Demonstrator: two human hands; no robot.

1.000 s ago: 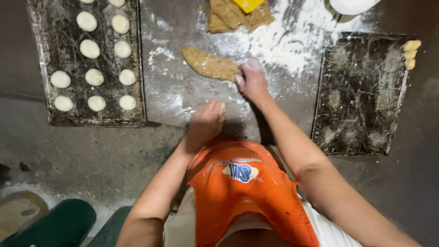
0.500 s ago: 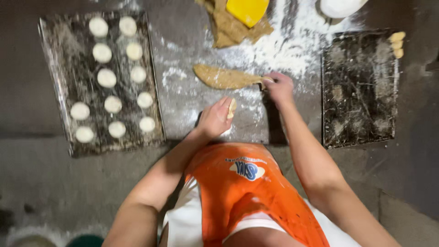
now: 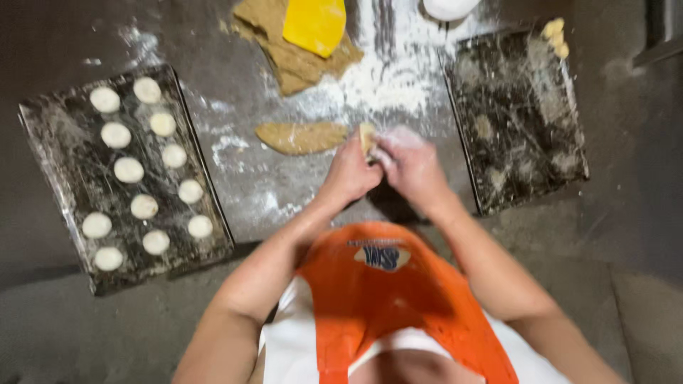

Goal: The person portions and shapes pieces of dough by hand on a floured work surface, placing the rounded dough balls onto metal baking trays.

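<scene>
Dark worktop, floured heavily thru the centre & top w/ white streaks. On it directly: black tray at left w/ two rows of pale dough rounds, a second black tray at right, mostly bare, w/ a few small yellowish dough bits at its top corner. Btwn the trays: flat oval dough strip mid-surface, a bigger tan dough slab near the top w/ a yellow scraper on it, & a white bowl edge at the top, cut off by the frame.
</scene>
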